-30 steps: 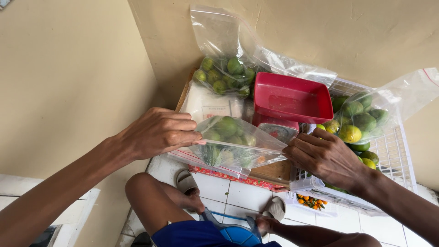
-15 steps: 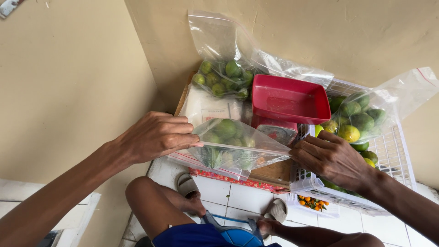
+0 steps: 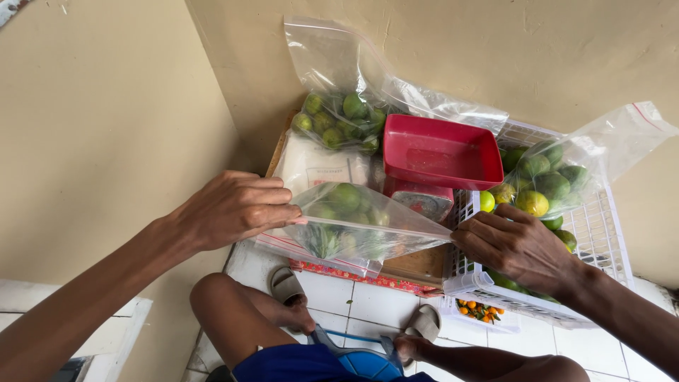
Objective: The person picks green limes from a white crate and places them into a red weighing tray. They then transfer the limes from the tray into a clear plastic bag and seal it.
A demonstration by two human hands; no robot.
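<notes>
Pinching the zip bag of limes at both ends of its top strip, left hand and right hand closed on it above the wooden board, we judge the sealing step underway, needing fingers run along the strip.

Zip bag: thin clear plastic film, glossy, wrinkled. Limes inside: waxy, faintly pebbled skin. Red tray at 1 o'clock from it: smooth moulded plastic, semi-gloss. White basket at 3 o'clock: hard plastic lattice, matt. Floor tiles at 6 o'clock: glazed ceramic. Wall: matt paint, slightly rough.
</notes>
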